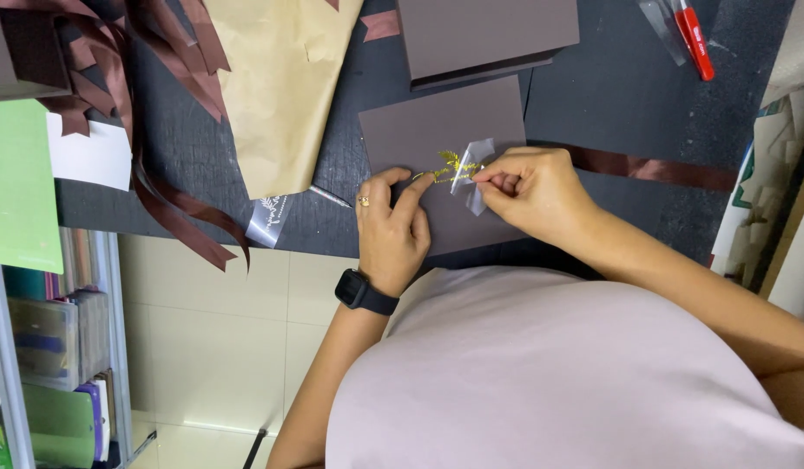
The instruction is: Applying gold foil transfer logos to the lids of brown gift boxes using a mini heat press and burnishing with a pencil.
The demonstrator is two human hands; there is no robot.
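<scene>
A dark tabletop [202,148] carried brown ribbons [159,191] and kraft paper [280,87]. The left hand [392,227] pinned a gold sticker [452,165] on the brown card [445,130]; the right hand [532,193] pinched its clear backing film [471,174]. Peeling low and slowly seemed wise, lest the thin foil tear.

Two hands were in view, the left hand [392,227] and the right hand [530,189], with one gold sticker [450,165] and one clear backing film [471,169] between them. There were two brown cards [419,126], one sheet of kraft paper [280,78], one red pen [693,35], and perhaps several brown ribbons [159,187], tangled and hard to count.
</scene>
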